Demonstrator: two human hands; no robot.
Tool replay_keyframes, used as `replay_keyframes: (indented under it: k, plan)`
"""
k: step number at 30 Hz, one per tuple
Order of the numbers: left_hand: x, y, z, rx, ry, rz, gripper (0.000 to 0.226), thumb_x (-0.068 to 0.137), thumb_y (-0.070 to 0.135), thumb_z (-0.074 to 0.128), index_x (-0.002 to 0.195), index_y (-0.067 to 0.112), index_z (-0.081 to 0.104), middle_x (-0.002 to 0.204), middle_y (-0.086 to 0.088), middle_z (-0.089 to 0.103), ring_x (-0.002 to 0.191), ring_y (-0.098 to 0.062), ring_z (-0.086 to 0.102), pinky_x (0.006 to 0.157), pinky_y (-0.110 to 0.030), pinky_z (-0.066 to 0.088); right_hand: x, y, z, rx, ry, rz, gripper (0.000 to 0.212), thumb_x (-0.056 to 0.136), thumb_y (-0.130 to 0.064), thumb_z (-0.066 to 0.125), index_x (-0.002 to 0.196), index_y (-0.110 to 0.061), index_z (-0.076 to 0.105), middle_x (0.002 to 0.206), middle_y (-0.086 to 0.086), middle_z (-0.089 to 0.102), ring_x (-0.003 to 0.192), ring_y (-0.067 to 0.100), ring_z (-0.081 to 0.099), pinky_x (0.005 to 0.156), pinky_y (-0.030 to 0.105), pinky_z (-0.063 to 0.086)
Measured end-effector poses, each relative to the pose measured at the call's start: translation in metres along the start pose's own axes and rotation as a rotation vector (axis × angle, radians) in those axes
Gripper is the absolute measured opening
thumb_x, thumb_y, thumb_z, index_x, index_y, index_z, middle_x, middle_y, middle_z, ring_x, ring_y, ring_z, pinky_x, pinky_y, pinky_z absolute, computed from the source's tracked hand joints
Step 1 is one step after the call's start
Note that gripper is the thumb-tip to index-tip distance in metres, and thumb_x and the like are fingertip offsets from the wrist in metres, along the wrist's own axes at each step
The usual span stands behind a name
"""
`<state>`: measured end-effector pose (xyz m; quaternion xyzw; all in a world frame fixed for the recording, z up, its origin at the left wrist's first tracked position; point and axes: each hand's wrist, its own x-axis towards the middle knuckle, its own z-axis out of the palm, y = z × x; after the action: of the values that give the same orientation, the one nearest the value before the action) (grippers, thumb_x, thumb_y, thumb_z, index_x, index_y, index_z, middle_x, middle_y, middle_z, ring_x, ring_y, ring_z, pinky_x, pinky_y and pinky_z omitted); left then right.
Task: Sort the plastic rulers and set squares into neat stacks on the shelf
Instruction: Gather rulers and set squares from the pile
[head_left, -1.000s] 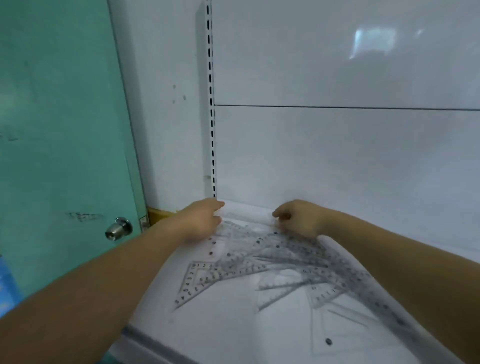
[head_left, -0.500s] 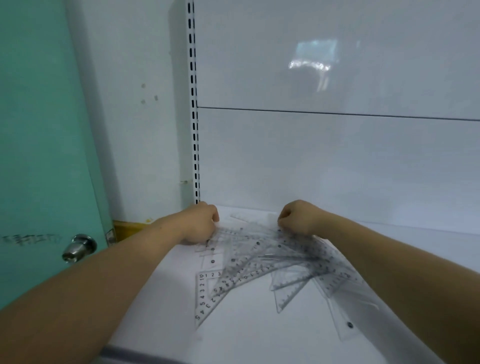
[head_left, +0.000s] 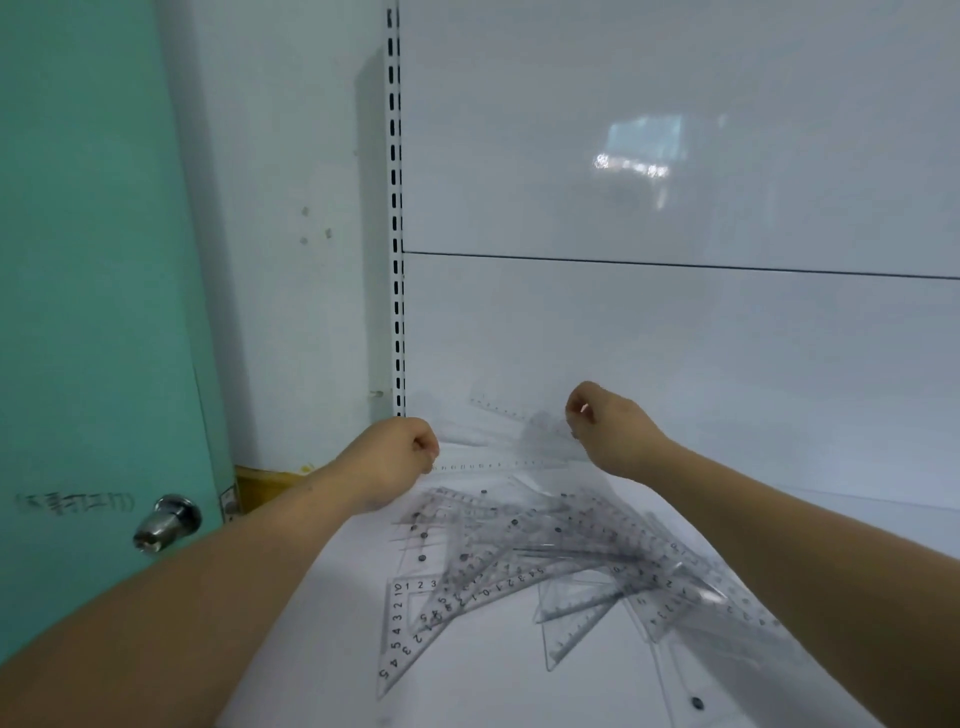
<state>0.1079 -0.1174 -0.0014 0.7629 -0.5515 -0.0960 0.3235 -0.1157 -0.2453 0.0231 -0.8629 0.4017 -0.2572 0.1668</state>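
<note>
A loose pile of clear plastic rulers and set squares (head_left: 550, 561) lies on the white shelf (head_left: 467, 691), with one set square (head_left: 410, 618) at its front left. Behind the pile, near the back wall, a clear straight ruler (head_left: 493, 464) is held just above the shelf. My left hand (head_left: 400, 460) grips its left end with curled fingers. My right hand (head_left: 610, 431) pinches the right end, raised a little higher. Whether more than one ruler is in the grip is hard to tell, since the plastic is transparent.
A glossy white back panel (head_left: 675, 338) closes the shelf behind. A slotted metal upright (head_left: 396, 208) runs up at the shelf's left rear corner. A teal door (head_left: 88, 312) with a metal knob (head_left: 166, 522) stands to the left.
Both hands have risen off the pile and curled tighter, lifting a clear ruler toward the back wall. The right hand is higher than before. The view has shifted closer.
</note>
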Motion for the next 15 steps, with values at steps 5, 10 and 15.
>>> replay_keyframes:
  k: [5, 10, 15]
  plan:
    - [0.0, 0.0, -0.007, 0.011, 0.006, -0.025, 0.02, 0.097, 0.025, 0.046, 0.115, 0.022, 0.056, 0.113, -0.004, 0.057, 0.099, -0.019, 0.055, 0.08, -0.025, 0.04, -0.009, 0.001, -0.003, -0.105, -0.018, -0.049, 0.034, 0.102, -0.032, 0.032, 0.125, -0.018, 0.052, 0.111, 0.003, 0.061, 0.093, 0.021, 0.056, 0.081, 0.032, 0.045]
    - [-0.007, 0.013, -0.015, 0.069, -0.088, 0.055, 0.05, 0.086, 0.037, 0.064, 0.132, 0.027, 0.046, 0.085, 0.006, 0.048, 0.075, -0.006, 0.049, 0.064, -0.02, 0.037, -0.03, 0.005, -0.014, -0.251, -0.084, 0.004, 0.057, 0.096, -0.05, 0.038, 0.144, -0.021, 0.035, 0.128, 0.005, 0.048, 0.115, 0.021, 0.05, 0.101, 0.034, 0.039]
    - [-0.01, 0.035, -0.004, 0.043, -0.093, 0.231, 0.045, 0.091, 0.034, 0.058, 0.134, 0.032, 0.046, 0.084, 0.006, 0.047, 0.074, -0.007, 0.049, 0.064, -0.021, 0.036, -0.066, 0.013, -0.034, -0.256, 0.034, 0.056, 0.049, 0.099, -0.041, 0.04, 0.144, -0.024, 0.032, 0.119, 0.003, 0.055, 0.097, 0.017, 0.05, 0.086, 0.027, 0.039]
